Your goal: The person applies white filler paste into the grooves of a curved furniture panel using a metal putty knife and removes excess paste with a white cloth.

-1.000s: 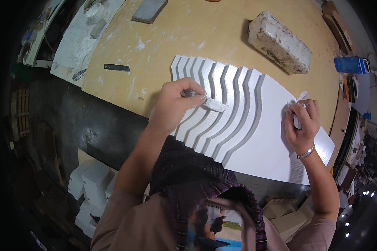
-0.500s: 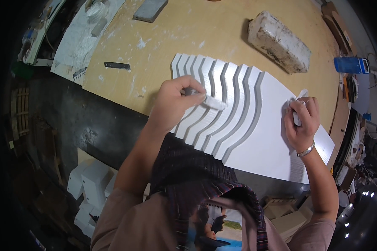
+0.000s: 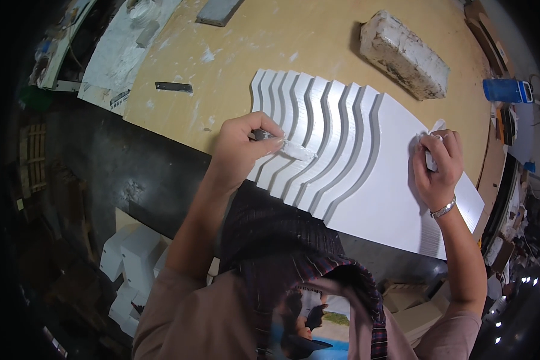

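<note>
With the left hand [image 3: 239,150] pinching a small filler-coated blade [image 3: 285,146] on the wavy white panel [image 3: 366,174] and the right hand [image 3: 437,168] fisted around a rag at the panel's flat end, steady, groove-following strokes seem best.

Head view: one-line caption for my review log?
Left hand presses a white-coated blade onto a white wavy-ribbed panel; right hand steadies it.

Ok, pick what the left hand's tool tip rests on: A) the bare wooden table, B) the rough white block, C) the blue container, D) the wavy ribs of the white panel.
D: the left hand presses its tool against the ribs of the panel.
</note>
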`<action>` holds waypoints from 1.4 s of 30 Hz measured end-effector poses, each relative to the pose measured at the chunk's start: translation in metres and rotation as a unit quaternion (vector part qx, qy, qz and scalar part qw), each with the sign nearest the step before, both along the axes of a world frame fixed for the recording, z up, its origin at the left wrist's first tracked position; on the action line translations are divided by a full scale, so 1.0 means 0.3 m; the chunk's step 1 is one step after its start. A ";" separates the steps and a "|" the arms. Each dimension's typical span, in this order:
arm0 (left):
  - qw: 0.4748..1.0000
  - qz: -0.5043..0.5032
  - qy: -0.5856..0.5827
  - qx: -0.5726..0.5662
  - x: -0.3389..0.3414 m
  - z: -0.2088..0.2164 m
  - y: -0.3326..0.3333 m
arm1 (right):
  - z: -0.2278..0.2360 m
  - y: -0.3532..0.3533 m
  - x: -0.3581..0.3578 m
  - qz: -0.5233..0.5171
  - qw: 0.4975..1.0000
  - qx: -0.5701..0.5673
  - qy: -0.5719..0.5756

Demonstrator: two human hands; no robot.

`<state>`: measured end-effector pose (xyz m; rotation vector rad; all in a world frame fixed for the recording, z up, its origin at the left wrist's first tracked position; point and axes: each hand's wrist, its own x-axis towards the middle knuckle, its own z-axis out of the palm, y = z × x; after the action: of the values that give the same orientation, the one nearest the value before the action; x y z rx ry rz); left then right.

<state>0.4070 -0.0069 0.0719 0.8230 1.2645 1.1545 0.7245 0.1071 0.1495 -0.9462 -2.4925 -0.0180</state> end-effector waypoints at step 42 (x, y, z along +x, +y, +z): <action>0.996 -0.063 -0.055 0.004 -0.096 -0.014 -0.056 | -0.042 -0.064 -0.039 -0.195 0.975 -0.068 0.083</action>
<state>0.3782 -0.0238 0.0678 0.8229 1.1030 1.0884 0.7128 0.0878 0.1367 -1.4204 -2.1430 0.1019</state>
